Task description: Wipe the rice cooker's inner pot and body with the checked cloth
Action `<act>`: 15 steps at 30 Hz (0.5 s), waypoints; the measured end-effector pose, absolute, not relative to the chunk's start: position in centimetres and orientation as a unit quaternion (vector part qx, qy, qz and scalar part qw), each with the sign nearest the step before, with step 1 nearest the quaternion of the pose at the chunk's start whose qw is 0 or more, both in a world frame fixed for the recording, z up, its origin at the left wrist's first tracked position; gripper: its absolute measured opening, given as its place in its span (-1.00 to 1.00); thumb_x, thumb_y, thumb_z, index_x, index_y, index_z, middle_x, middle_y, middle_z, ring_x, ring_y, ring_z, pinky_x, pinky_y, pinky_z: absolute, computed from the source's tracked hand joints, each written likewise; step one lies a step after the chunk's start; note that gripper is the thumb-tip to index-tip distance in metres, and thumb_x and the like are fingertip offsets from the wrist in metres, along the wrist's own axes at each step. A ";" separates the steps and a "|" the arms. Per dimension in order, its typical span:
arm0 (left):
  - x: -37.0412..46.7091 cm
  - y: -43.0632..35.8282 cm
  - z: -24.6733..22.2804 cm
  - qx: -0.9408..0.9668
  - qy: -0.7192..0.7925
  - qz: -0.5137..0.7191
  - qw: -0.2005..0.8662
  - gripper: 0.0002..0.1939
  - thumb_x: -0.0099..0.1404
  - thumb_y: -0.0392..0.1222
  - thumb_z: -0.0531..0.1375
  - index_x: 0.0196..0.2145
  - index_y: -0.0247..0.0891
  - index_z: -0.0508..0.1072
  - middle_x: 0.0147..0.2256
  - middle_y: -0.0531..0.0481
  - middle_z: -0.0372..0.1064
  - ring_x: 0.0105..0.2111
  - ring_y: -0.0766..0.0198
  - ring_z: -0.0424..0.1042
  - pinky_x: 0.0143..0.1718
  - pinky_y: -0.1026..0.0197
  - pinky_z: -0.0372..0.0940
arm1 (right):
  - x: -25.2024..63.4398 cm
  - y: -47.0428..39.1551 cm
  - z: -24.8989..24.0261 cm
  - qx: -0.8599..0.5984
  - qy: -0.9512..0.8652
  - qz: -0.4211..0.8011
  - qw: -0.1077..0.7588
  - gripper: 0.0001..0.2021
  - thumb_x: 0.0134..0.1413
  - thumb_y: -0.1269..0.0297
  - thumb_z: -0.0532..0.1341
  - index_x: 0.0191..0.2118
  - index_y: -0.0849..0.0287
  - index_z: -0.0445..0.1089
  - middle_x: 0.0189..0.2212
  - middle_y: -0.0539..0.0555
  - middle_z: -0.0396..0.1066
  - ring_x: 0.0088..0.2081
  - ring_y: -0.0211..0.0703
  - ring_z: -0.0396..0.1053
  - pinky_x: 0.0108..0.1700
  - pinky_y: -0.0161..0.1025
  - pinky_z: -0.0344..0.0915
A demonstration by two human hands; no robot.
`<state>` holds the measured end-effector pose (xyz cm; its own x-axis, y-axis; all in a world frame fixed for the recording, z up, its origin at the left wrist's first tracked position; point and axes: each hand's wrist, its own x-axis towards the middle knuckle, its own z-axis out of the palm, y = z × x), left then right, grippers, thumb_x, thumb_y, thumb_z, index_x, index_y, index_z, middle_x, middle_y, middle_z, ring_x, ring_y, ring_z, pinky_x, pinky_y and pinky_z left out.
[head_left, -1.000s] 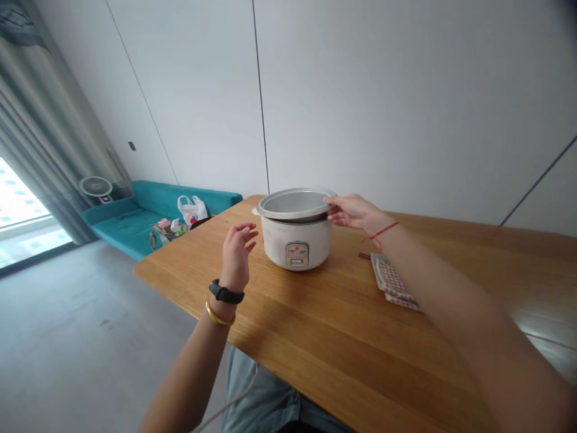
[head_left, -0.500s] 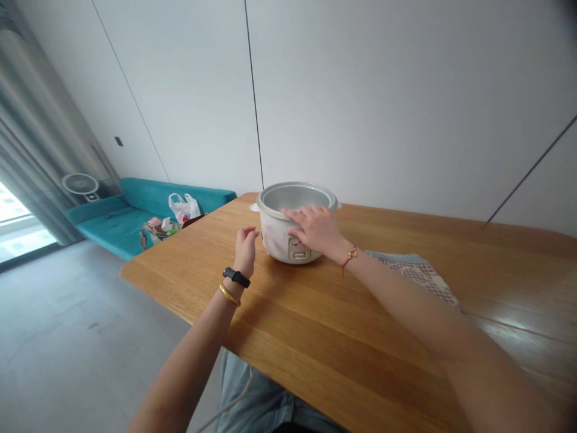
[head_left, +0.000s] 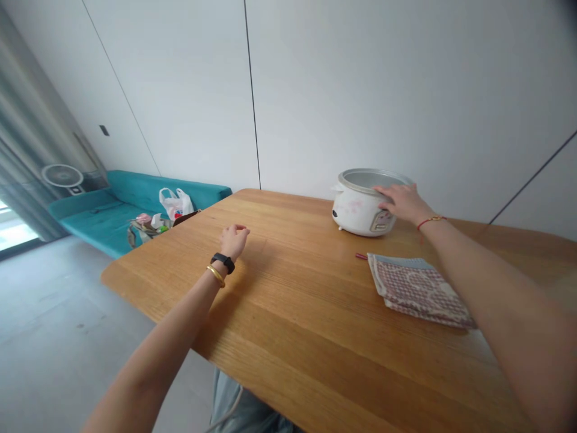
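Observation:
A white rice cooker (head_left: 356, 209) without a lid stands upright near the back of the wooden table (head_left: 288, 288), close to the wall. My right hand (head_left: 402, 201) grips its right front rim, thumb and fingers around the edge. My left hand (head_left: 234, 239) hovers over the left part of the table, its fingers curled loosely together, and nothing shows in them. A folded patterned cloth (head_left: 417, 288) lies below my right forearm. The small dark red end of an object (head_left: 361, 256) shows beside the cloth's left corner.
Beyond the table's left edge is a teal sofa (head_left: 135, 189) with a white plastic bag (head_left: 175, 204) and other items on it. A fan (head_left: 63, 175) stands by the curtain. A pale cord (head_left: 231, 410) hangs by my legs.
The rice cooker has moved right and back across the table with my right hand on it. My left hand has shifted slightly left. More of the cloth is visible.

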<state>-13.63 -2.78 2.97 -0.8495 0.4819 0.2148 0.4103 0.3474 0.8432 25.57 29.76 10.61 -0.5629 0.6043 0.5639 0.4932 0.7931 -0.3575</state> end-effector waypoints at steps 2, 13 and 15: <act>-13.9 -2.0 2.6 0.284 0.827 0.483 0.033 -0.78 0.13 -0.05 0.22 -0.27 -0.16 0.50 0.00 -0.25 0.31 0.19 -0.23 0.14 0.19 -0.22 0.00 | 26.6 31.5 10.5 -0.326 -0.856 0.132 0.379 -0.74 -0.07 0.29 0.38 -0.19 0.01 0.48 -0.13 0.04 0.47 0.24 0.30 0.04 0.30 0.30 -0.42; -14.3 -2.5 0.0 0.358 0.837 0.414 -0.022 -0.71 0.25 0.01 0.14 -0.15 -0.16 0.49 0.07 -0.17 0.32 0.20 -0.11 0.18 0.22 -0.17 0.04 | 24.4 22.0 6.6 -0.412 -0.802 0.020 0.432 -0.62 -0.06 0.06 0.40 -0.12 0.10 0.47 0.18 0.26 0.27 0.32 0.50 -0.15 0.23 0.55 -0.59; -14.4 -2.6 -0.1 0.378 0.834 0.402 -0.028 -0.70 0.26 0.01 0.13 -0.15 -0.17 0.50 0.09 -0.16 0.32 0.19 -0.09 0.20 0.23 -0.17 0.04 | 25.0 17.7 3.6 -0.539 -0.817 -0.007 0.204 -0.52 -0.05 -0.13 0.35 -0.24 0.25 0.50 -0.09 0.47 0.43 0.13 0.68 0.17 0.12 0.69 -0.31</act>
